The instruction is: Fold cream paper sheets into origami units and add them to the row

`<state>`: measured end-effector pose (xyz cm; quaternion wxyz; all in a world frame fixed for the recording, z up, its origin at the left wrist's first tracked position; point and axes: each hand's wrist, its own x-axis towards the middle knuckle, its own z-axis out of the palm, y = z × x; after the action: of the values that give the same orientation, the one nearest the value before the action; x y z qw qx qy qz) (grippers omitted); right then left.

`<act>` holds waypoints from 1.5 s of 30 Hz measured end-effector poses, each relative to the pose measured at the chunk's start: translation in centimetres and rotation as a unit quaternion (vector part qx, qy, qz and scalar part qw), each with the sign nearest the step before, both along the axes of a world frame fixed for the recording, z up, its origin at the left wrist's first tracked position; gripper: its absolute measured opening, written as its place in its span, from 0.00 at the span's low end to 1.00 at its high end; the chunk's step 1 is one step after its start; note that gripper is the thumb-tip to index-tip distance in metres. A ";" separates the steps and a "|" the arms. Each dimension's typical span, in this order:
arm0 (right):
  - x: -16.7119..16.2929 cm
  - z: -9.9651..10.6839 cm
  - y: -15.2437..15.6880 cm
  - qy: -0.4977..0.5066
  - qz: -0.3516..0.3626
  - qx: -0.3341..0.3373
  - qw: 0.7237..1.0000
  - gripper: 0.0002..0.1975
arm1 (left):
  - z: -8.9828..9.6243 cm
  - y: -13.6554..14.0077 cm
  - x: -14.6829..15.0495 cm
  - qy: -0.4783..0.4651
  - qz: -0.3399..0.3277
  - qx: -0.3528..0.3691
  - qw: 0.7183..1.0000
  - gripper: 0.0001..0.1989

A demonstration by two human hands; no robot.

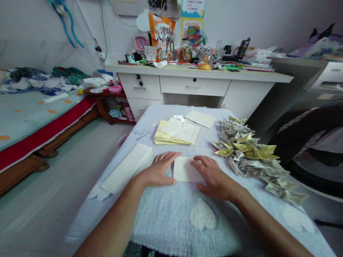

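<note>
In the head view, a small cream rectangular paper sheet (184, 170) lies flat on the pale-blue patterned cloth (166, 214). The bare left hand (158, 173) is open at its left edge; the bare right hand (214, 178), loosely open, overlaps its right side.

There is one left hand (160, 170) and one right hand (215, 176), so two hands. I see one small sheet (184, 169), one long bundle (128, 167), one yellow pile (171, 141) and one loose sheet (200, 118). The folded shapes (255, 152) are many, too bunched up to count. There is one bed (29, 110), one desk (252, 74) with three drawers (177, 85) that show, one pink clock (140, 43), one orange bag (160, 34) and one jar (185, 53).
</note>
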<state>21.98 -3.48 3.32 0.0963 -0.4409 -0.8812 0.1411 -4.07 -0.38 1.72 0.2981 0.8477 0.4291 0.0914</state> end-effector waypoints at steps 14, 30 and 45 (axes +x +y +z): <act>-0.8 -1.0 0.1 0.079 0.012 0.044 0.996 0.18 | -0.2 -1.2 2.3 -0.067 0.042 0.095 0.992 0.31; -0.9 -2.1 0.2 0.136 -0.030 0.142 0.980 0.13 | 0.2 -1.1 2.9 -0.191 0.091 0.176 0.961 0.14; -1.8 -2.2 -0.3 0.079 0.062 0.053 0.994 0.10 | -0.4 -0.4 2.7 -0.145 0.064 0.091 0.983 0.21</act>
<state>20.15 -3.74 1.17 0.1800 -0.3673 -0.9026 0.1341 -1.41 -0.73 1.36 0.2721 0.8202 0.4244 0.2704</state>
